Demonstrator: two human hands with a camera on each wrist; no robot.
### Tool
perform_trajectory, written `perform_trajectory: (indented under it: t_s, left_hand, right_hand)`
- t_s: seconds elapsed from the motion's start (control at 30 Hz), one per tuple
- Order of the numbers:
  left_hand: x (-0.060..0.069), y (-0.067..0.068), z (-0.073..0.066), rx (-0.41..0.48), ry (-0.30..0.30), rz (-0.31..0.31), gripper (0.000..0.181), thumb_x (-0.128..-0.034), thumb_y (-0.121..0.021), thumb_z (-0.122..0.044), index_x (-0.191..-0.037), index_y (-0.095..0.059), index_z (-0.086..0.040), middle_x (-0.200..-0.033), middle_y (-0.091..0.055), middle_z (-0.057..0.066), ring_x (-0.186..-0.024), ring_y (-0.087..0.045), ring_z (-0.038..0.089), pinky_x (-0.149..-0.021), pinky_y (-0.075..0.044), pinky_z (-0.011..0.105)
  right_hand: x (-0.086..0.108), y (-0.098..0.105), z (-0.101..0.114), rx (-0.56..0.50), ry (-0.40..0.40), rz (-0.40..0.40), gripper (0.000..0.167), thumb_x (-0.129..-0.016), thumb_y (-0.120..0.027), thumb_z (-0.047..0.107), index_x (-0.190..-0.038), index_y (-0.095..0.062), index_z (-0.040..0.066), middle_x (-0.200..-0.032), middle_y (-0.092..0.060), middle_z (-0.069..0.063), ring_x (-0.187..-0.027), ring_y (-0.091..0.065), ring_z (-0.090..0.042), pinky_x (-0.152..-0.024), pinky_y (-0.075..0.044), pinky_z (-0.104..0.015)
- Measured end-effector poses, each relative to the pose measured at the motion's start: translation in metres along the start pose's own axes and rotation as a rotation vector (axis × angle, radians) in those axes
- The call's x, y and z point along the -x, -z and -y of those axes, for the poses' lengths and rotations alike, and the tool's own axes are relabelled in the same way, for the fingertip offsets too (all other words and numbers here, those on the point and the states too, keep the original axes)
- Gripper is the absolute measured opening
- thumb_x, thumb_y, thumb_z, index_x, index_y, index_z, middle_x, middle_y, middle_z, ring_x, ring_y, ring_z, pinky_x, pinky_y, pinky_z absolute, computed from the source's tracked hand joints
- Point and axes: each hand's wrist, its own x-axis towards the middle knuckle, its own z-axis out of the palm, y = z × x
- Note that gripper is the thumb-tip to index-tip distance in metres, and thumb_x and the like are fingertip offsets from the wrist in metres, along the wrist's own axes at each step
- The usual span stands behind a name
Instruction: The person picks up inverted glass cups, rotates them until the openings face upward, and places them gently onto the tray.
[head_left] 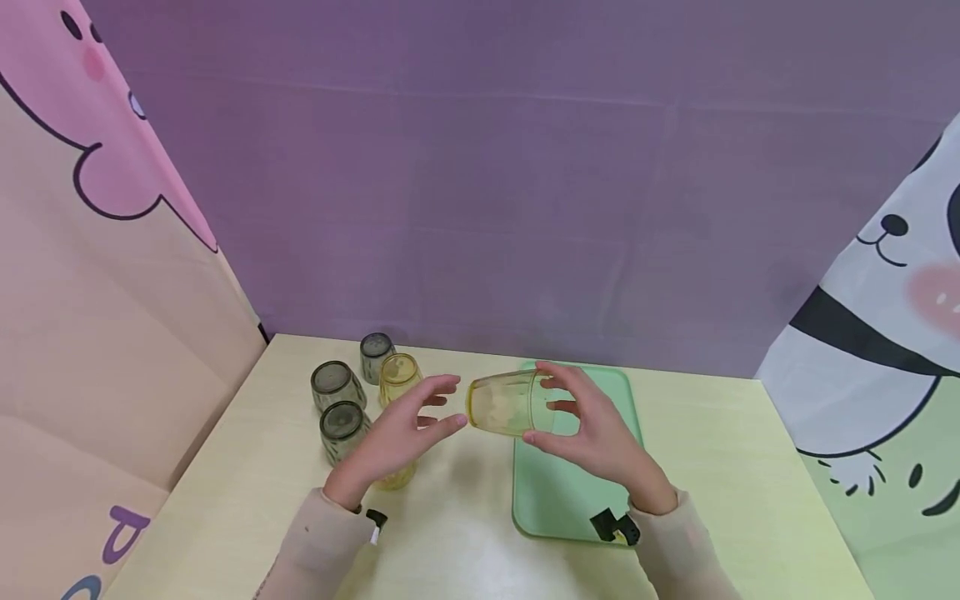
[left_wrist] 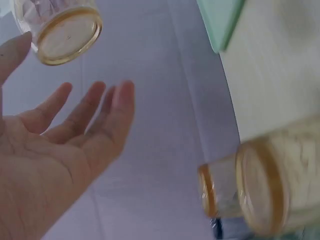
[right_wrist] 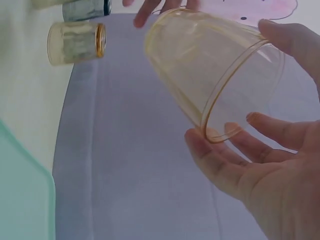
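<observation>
A clear yellow glass tumbler (head_left: 498, 403) is held sideways above the table, its base toward the left and its open mouth toward the right. My right hand (head_left: 592, 421) grips it at the rim, thumb on one side and fingers on the other, as the right wrist view also shows around the tumbler (right_wrist: 200, 60). Close to the base is my left hand (head_left: 405, 429), its fingers spread and relaxed. In the left wrist view the left thumb (left_wrist: 15, 52) lies at the edge of the tumbler's base (left_wrist: 70, 37); whether it touches I cannot tell.
Upside-down glasses stand on the left of the table: grey ones (head_left: 336, 385) and yellow ones (head_left: 400, 375), one partly hidden behind my left wrist. A light green tray (head_left: 558, 500) lies beneath my right hand. A purple cloth (head_left: 480, 208) hangs behind the table.
</observation>
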Motion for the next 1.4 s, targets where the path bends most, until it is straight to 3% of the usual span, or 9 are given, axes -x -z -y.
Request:
perform_trajectory:
  t_s: [0.23, 0.37, 0.6, 1.07, 1.4]
  left_hand:
    - [0.002, 0.001, 0.003, -0.352, -0.056, -0.056, 0.057, -0.094, -0.072, -0.033, -0.141, -0.054, -0.008, -0.139, -0.054, 0.009, -0.128, -0.05, 0.032, -0.103, -0.044, 0.05]
    - [0.003, 0.002, 0.005, -0.46, -0.072, -0.073, 0.055, -0.0931, -0.074, -0.032, -0.139, -0.056, -0.007, -0.137, -0.055, 0.011, -0.128, -0.049, 0.035, -0.104, -0.042, 0.051]
    - [0.003, 0.004, 0.007, -0.62, -0.039, -0.063, 0.053, -0.0916, -0.075, -0.03, -0.136, -0.058, -0.008, -0.135, -0.055, 0.016, -0.125, -0.051, 0.039, -0.098, -0.046, 0.055]
    - [0.006, 0.008, 0.006, -0.789, 0.032, 0.018, 0.058, -0.09, -0.076, -0.033, -0.138, -0.056, -0.008, -0.134, -0.055, 0.015, -0.122, -0.052, 0.04, -0.088, -0.05, 0.057]
    - [0.015, 0.012, 0.002, -0.838, 0.072, 0.061, 0.061, -0.0876, -0.079, -0.03, -0.139, -0.055, -0.007, -0.134, -0.055, 0.017, -0.121, -0.052, 0.041, -0.086, -0.051, 0.055]
  right_hand:
    - [-0.01, 0.011, -0.004, 0.225, 0.004, 0.026, 0.078, -0.079, -0.087, 0.018, -0.145, -0.046, 0.01, -0.135, -0.052, -0.004, -0.117, -0.053, -0.026, -0.087, -0.056, -0.039]
    - [-0.017, 0.016, -0.006, 0.315, -0.037, 0.068, 0.077, -0.081, -0.084, 0.021, -0.145, -0.045, 0.005, -0.136, -0.051, -0.011, -0.118, -0.053, -0.03, -0.088, -0.054, -0.043]
    - [-0.036, 0.025, -0.012, 0.446, -0.145, 0.172, 0.076, -0.082, -0.081, 0.022, -0.146, -0.045, 0.003, -0.14, -0.047, -0.016, -0.126, -0.049, -0.032, -0.099, -0.047, -0.049]
    - [-0.07, 0.032, -0.049, 0.563, -0.187, 0.284, 0.072, -0.082, -0.076, 0.018, -0.143, -0.045, -0.004, -0.14, -0.044, -0.026, -0.127, -0.045, -0.041, -0.1, -0.045, -0.054]
    - [-0.082, 0.032, -0.073, 0.586, -0.216, 0.314, 0.071, -0.082, -0.072, 0.016, -0.143, -0.044, -0.009, -0.138, -0.044, -0.03, -0.125, -0.045, -0.044, -0.1, -0.044, -0.055]
